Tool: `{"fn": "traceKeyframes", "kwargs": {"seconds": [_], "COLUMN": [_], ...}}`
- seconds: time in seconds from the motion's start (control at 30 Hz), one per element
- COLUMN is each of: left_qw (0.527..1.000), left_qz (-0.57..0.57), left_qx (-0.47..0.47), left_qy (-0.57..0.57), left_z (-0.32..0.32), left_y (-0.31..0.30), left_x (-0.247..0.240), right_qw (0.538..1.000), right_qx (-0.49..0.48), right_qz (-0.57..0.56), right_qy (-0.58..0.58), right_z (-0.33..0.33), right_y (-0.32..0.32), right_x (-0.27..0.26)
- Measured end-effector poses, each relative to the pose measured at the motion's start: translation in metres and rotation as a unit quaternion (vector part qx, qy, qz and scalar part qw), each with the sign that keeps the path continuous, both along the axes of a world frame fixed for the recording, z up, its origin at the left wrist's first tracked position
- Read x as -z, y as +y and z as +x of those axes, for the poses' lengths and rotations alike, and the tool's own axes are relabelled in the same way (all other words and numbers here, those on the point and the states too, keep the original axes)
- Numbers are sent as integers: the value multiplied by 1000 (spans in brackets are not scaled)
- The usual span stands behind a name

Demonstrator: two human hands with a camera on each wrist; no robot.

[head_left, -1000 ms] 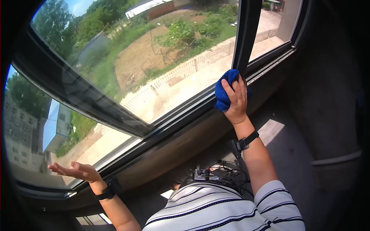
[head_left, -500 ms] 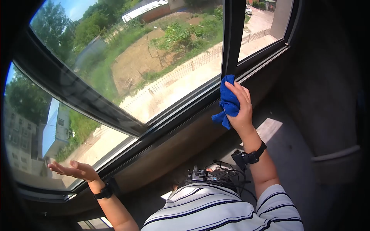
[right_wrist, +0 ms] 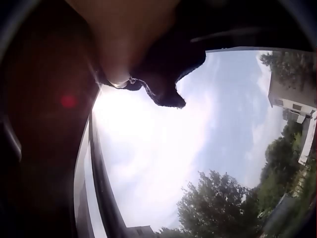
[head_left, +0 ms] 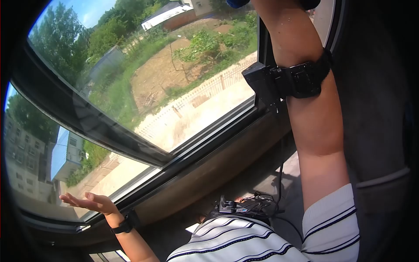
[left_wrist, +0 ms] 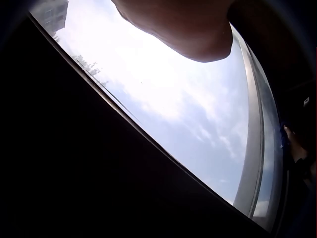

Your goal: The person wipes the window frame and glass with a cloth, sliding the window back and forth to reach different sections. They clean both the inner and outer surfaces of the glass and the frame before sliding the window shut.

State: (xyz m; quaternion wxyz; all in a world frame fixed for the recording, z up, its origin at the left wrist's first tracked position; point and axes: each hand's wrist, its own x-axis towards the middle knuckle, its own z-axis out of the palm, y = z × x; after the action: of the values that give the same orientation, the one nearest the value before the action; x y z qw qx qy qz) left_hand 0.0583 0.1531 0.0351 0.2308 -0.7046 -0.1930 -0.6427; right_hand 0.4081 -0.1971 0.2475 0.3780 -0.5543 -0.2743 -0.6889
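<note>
At the top of the head view, the blue cloth [head_left: 238, 3] shows only as an edge, and most of the right hand is beyond the frame. The right wrist view has the right hand [right_wrist: 131, 34] holding the cloth [right_wrist: 166, 89], dark against bright sky. Small at the right of the left wrist view, the same hand [left_wrist: 296, 148] and cloth [left_wrist: 284, 136] are up beside the window. The left hand [head_left: 89, 202] is held out near the lower left pane, fingers extended and nothing in it; part of it [left_wrist: 183, 29] shows in the left wrist view.
A dark window frame [head_left: 218, 133] runs diagonally below the large pane, with a thick post [head_left: 100, 113] at left. Cables and a small device [head_left: 227, 205] sit at the person's waist. A dark wall is at right.
The right hand has gone from the lower frame corner up past the top of the head view, taking the cloth with it; the arm is now stretched upward. The left hand has barely moved.
</note>
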Motion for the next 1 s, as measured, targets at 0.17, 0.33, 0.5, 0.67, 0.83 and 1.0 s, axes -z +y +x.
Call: {"fn": "traceKeyframes", "kwargs": {"seconds": [0.17, 0.33, 0.5, 0.67, 0.83, 1.0], "left_qw": [1000, 1000, 999, 997, 997, 996], "left_qz": [0, 7, -14, -37, -57, -63], "left_qx": [14, 19, 51, 67, 59, 61], "left_qy": [2, -4, -5, -13, -9, -5], "left_z": [0, -3, -6, -5, -12, -14], "left_y": [1, 9, 12, 4, 9, 11], "left_x": [1, 5, 7, 5, 10, 13], "right_qw": [986, 913, 873, 955, 984, 979], "right_qx": [-96, -157, -171, -111, -138, -193], "right_qz": [-133, -375, -453, -237, -97, -36], "right_qy": [-29, 25, 57, 136, 60, -52], "right_z": [-73, -104, -104, -70, -43, -82], "right_y": [47, 54, 28, 9, 8, 72], "right_x": [108, 258, 281, 240, 68, -55]}}
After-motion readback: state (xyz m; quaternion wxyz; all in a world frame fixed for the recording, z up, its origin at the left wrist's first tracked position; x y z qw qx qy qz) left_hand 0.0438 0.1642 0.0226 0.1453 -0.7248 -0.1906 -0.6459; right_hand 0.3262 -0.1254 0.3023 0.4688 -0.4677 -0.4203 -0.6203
